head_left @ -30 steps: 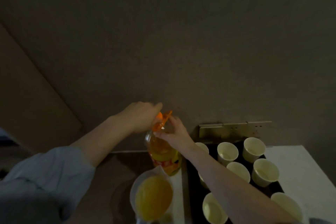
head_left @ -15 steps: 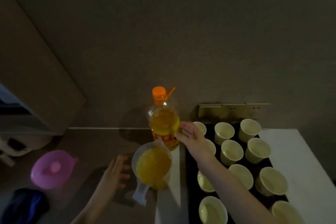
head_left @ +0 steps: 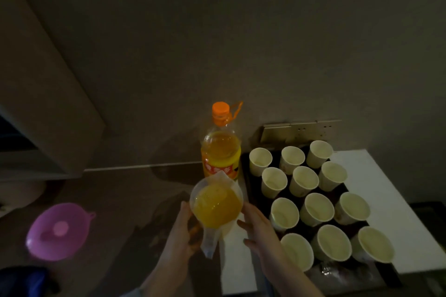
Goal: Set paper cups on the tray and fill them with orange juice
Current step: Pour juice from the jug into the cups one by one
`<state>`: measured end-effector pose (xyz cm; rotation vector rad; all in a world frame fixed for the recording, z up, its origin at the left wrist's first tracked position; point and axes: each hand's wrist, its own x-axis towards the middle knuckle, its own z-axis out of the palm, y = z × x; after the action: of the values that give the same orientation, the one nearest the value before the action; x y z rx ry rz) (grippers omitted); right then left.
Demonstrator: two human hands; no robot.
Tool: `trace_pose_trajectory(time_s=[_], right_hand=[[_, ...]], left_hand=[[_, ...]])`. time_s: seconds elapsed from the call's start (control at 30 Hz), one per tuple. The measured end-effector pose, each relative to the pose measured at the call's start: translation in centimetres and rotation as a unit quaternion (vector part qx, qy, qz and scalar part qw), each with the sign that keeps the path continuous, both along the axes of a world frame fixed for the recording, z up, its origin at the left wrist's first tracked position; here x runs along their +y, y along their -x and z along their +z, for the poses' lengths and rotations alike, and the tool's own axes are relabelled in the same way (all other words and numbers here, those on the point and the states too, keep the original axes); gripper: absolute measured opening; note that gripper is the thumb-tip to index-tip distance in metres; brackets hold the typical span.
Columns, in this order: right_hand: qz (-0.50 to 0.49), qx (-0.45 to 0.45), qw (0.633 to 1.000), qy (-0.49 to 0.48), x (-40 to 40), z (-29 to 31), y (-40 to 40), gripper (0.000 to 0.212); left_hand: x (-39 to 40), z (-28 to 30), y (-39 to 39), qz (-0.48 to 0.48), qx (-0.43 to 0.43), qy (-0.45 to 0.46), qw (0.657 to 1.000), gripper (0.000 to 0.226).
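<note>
step: take up jug to pour | jug (head_left: 216,205) of juice stands left of tray (head_left: 248,176), just beside it | left hand (head_left: 179,234) cupping jug's left wall by the handle | right hand (head_left: 259,228) open, nearer the paper cups (head_left: 316,208), which look empty | handle points near; spout far

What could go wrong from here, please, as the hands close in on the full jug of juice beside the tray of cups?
1. The clear plastic jug is filled nearly to its rim with orange juice; lifting it could slosh some out.
2. The pale paper cups stand packed close on the dark tray; a wide pour might splash between them or tip one.
3. The left hand and right hand are at the jug's sides, not clearly on its handle.
</note>
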<state>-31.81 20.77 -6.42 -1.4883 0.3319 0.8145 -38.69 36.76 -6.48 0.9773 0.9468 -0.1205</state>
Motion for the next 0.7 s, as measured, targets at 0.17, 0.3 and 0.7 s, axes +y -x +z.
trace_pose_trajectory(time_s=[0.17,0.3,0.7], right_hand=[[-0.05,-0.02,0.999,0.001,0.9,-0.3,2.1,0.037],[-0.039,-0.007,0.999,0.036,2.1,-1.2,4.3,0.04],[-0.017,-0.108,0.994,0.005,1.3,-1.9,5.0,0.056]], left_hand=[[0.4,-0.6,0.2,-0.017,-0.032,-0.014,0.999,0.031],[1.1,-1.2,0.7,-0.05,-0.065,-0.032,0.996,0.036],[1.7,-1.6,-0.2,-0.08,-0.094,-0.104,0.987,0.042]])
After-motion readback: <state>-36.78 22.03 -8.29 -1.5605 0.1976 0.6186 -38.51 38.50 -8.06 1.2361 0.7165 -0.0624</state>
